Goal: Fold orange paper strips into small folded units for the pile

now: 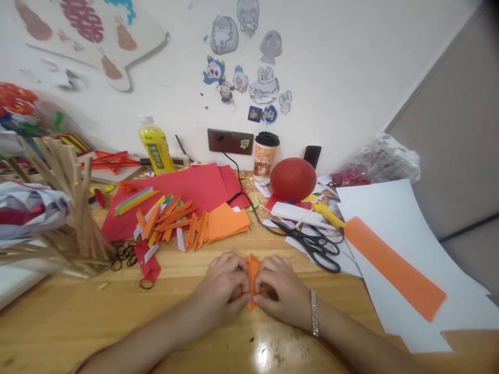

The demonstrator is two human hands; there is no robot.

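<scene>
A small folded piece of orange paper [252, 270] lies on the wooden table [175, 311] in front of me. My left hand [223, 285] presses its left side with curled fingers. On the other side my right hand [279, 291], with a silver bracelet at the wrist, pinches the paper's right edge. Both hands meet over the paper and hide most of it. A pile of folded orange paper pieces [183, 223] lies just behind my hands.
Black scissors [315, 244] lie right of centre. An orange strip [393, 267] rests on white sheets [390, 208]. Red paper [187, 192], a yellow bottle [156, 148], a lidded cup [265, 153], a red ball [293, 179] and wooden sticks [74, 208] stand around.
</scene>
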